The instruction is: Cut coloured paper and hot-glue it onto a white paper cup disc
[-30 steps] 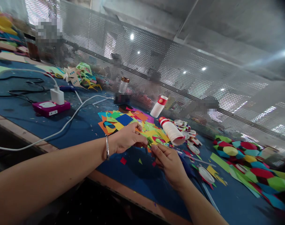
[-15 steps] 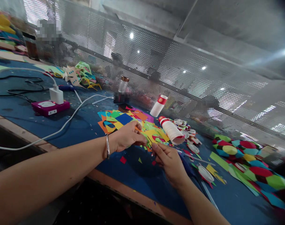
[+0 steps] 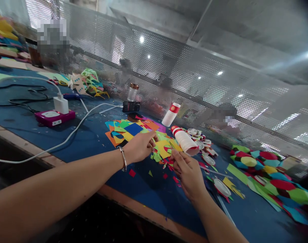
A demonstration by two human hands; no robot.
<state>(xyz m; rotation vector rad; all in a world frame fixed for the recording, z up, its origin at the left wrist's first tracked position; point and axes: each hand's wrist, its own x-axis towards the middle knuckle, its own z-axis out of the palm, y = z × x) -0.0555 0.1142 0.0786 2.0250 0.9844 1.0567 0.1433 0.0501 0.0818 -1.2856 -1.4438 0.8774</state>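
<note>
Over a heap of coloured paper scraps [image 3: 133, 129], my left hand [image 3: 140, 146] is closed, its fingers curled and pressed together. Whatever may be in those fingers is too small to name. My right hand [image 3: 190, 173] is at the heap's right side, thumb and forefinger pinched beside a yellow paper piece [image 3: 163, 149]. I cannot tell whether that pinch grips the yellow piece or something smaller. Small red and green snippets [image 3: 156, 157] lie between and below the two hands.
Stacked paper cups [image 3: 185, 141] lie behind my right hand, with another stack [image 3: 170, 116] standing farther back. A white cable [image 3: 75, 130] crosses the left side near a purple box [image 3: 55, 118]. Colourful paper shapes [image 3: 267, 175] spread at right. A mesh screen [image 3: 154, 74] borders the table.
My left hand has moved slightly right and away from me. My right hand has shifted a little to the right and farther off, so the fingertips are wider apart.
</note>
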